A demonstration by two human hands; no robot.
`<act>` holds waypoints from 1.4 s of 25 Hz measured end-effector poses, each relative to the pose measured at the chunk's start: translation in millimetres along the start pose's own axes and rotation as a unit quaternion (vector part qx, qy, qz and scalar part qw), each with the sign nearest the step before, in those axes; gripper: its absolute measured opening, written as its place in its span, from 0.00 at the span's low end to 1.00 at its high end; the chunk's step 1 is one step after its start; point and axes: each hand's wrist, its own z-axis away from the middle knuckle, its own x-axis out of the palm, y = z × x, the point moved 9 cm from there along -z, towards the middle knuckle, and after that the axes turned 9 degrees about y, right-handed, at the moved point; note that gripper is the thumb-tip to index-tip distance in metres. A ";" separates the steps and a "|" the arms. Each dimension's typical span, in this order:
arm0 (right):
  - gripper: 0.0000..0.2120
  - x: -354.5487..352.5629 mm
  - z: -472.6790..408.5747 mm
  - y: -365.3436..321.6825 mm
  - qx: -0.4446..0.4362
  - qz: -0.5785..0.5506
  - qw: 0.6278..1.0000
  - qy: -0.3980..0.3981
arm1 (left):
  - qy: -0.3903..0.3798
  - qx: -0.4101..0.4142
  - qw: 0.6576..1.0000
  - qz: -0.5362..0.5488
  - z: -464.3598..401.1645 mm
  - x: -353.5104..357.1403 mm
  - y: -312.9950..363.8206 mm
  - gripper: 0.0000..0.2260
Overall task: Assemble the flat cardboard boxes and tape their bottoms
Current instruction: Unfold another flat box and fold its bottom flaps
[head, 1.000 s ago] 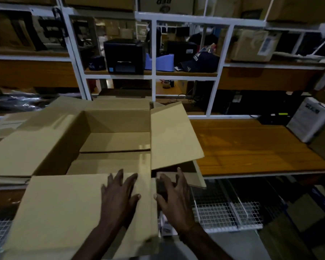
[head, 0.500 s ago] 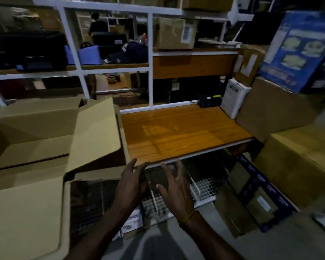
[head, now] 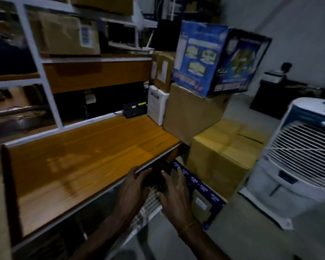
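The open cardboard box from a moment ago is out of the head view. My left hand hovers at the front edge of the wooden bench, fingers spread and holding nothing. Beside it my right hand is raised with straight, spread fingers, also holding nothing. Both hands are in front of the dark gap under the bench, above a white wire rack. The picture is dim and blurred.
To the right stand stacked sealed cardboard boxes with a blue printed box on top. A white air cooler fills the right edge. A blue-edged flat carton leans below the bench. A white shelf frame runs behind.
My view has swung right, so the open cardboard box has left the frame. Both hands let go of its flap and moved right along the bench's front edge, holding nothing.
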 end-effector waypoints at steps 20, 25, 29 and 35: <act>0.33 -67.0 -107.1 295.2 0.295 0.078 0.935 0.179 | -0.171 0.072 0.976 0.114 -230.6 291.9 96.6 0.33; 0.39 -66.0 -112.9 354.3 0.352 -0.005 0.923 0.154 | -0.212 -0.005 0.964 0.160 -266.5 337.4 90.3 0.34; 0.41 -60.4 -112.0 370.1 0.334 -0.078 0.928 0.148 | -0.239 -0.035 0.944 0.224 -262.0 365.5 80.1 0.34; 0.42 -76.1 -96.8 376.7 0.329 -0.076 0.921 0.194 | -0.153 -0.061 0.948 0.273 -249.5 361.1 77.6 0.28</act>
